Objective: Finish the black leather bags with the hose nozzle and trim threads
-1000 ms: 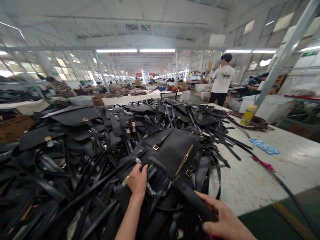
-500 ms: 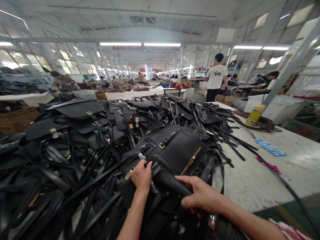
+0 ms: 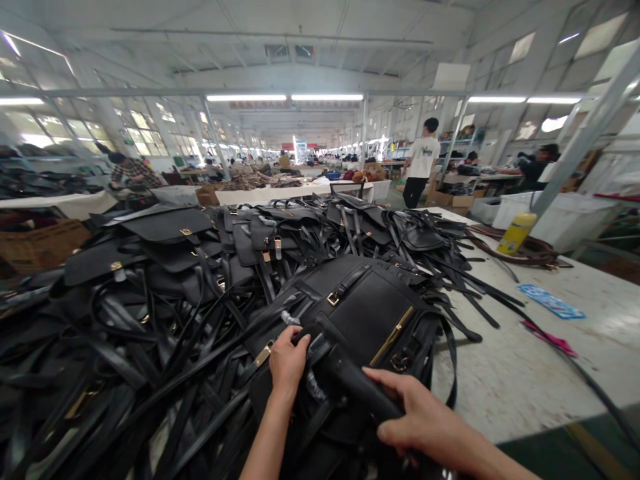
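A black backpack (image 3: 373, 303) with a gold zipper and gold buckle lies on top of a heap of similar black bags. My left hand (image 3: 289, 362) is closed on the backpack's edge, its thumb and fingers pinching black material beside a plastic-wrapped handle part. My right hand (image 3: 420, 417) grips a black barrel-shaped tool (image 3: 367, 387), whose front end points at the bag close to my left hand. The tool's rear is hidden under my palm, and its exact kind is unclear. A gold metal plate (image 3: 263, 354) shows just left of my left hand.
Black bags and loose straps (image 3: 150, 320) cover the left and middle of the white table (image 3: 500, 373). On the right are a yellow canister (image 3: 517, 233), brown coiled straps (image 3: 543, 250), a blue patterned strip (image 3: 550, 301) and a dark cable (image 3: 595, 393). A person (image 3: 421, 163) stands farther back.
My view has shifted slightly, so the table and bags sit a little lower and farther right. Both hands keep their grips. The standing person in the background has moved a little to the left.
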A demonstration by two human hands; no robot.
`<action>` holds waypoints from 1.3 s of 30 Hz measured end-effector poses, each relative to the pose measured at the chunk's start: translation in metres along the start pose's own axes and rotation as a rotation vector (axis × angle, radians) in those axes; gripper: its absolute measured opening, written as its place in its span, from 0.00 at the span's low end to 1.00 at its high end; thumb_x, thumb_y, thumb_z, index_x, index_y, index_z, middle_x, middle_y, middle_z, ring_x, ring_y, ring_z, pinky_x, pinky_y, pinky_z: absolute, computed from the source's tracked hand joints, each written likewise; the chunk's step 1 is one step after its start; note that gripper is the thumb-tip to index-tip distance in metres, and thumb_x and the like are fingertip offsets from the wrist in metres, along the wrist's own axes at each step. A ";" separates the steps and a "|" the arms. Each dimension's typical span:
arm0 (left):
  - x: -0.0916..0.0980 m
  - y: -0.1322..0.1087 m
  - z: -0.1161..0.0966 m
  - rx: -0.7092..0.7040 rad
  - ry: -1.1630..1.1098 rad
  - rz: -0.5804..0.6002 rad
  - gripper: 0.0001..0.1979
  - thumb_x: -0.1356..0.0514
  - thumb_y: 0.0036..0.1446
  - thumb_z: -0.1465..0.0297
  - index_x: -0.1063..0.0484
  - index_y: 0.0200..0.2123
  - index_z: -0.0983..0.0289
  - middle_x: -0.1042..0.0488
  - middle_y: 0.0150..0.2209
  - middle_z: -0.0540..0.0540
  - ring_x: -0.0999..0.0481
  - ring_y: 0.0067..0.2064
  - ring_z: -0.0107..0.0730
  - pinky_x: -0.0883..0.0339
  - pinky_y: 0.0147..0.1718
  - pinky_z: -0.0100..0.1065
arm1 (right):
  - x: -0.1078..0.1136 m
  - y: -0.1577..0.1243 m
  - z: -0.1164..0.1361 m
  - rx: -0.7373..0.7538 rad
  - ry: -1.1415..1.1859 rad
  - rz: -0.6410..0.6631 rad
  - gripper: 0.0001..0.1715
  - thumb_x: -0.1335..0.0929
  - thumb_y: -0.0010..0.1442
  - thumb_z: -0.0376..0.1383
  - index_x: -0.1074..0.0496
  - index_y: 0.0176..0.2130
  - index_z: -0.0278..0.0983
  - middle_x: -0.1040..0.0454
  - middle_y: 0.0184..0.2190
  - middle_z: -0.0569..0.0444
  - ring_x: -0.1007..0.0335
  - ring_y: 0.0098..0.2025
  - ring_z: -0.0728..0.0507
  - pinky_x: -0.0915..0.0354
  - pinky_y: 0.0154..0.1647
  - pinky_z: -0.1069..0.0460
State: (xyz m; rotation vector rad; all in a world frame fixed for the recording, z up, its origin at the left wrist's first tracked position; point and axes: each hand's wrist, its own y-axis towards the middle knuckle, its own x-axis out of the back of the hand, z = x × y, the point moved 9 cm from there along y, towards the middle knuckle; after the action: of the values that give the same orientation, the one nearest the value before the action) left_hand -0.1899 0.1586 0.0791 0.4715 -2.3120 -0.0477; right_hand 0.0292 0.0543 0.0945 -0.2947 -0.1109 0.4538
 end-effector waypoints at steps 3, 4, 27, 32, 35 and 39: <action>-0.001 -0.003 0.002 -0.019 -0.045 0.021 0.08 0.43 0.46 0.64 0.30 0.30 0.59 0.27 0.29 0.49 0.28 0.32 0.32 0.40 0.31 0.30 | 0.007 0.007 0.026 0.116 0.063 -0.066 0.41 0.35 0.43 0.26 0.46 0.56 0.40 0.29 0.33 0.59 0.39 0.17 0.55 0.42 0.13 0.61; -0.001 -0.004 0.002 -0.021 -0.052 0.017 0.08 0.43 0.46 0.64 0.30 0.30 0.59 0.27 0.29 0.48 0.29 0.33 0.32 0.40 0.32 0.30 | 0.009 0.010 0.033 0.131 0.065 -0.062 0.40 0.35 0.44 0.27 0.47 0.56 0.40 0.30 0.32 0.59 0.39 0.17 0.55 0.41 0.13 0.60; -0.010 -0.005 0.013 -0.004 0.004 0.041 0.11 0.47 0.45 0.59 0.32 0.25 0.60 0.30 0.21 0.49 0.31 0.25 0.35 0.41 0.28 0.32 | -0.001 0.089 0.046 0.121 -0.210 0.082 0.43 0.29 0.36 0.33 0.40 0.53 0.40 0.30 0.24 0.60 0.34 0.16 0.48 0.37 0.15 0.54; -0.010 0.009 0.029 0.087 0.113 0.113 0.15 0.48 0.43 0.56 0.32 0.31 0.58 0.30 0.22 0.51 0.29 0.28 0.43 0.41 0.25 0.34 | -0.011 0.103 0.066 0.287 -0.354 -0.138 0.39 0.26 0.28 0.37 0.29 0.45 0.40 0.26 0.30 0.55 0.30 0.32 0.38 0.34 0.33 0.46; -0.015 0.012 0.032 0.103 0.162 0.203 0.18 0.49 0.42 0.55 0.33 0.35 0.57 0.32 0.19 0.50 0.28 0.28 0.46 0.41 0.23 0.34 | -0.014 0.088 0.075 0.361 -0.357 -0.223 0.34 0.27 0.30 0.40 0.27 0.41 0.39 0.25 0.33 0.54 0.31 0.35 0.35 0.35 0.37 0.46; -0.012 0.012 0.026 0.091 0.139 0.220 0.17 0.47 0.40 0.53 0.32 0.31 0.56 0.28 0.21 0.48 0.27 0.31 0.45 0.38 0.29 0.35 | 0.003 0.047 0.072 0.405 -0.248 -0.286 0.43 0.27 0.32 0.38 0.35 0.51 0.44 0.26 0.38 0.58 0.31 0.37 0.39 0.35 0.36 0.51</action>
State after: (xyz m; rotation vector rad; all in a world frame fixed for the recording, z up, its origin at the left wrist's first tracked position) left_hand -0.2042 0.1710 0.0545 0.2546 -2.2216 0.1919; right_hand 0.0005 0.1147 0.1486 0.1765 -0.2942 0.2182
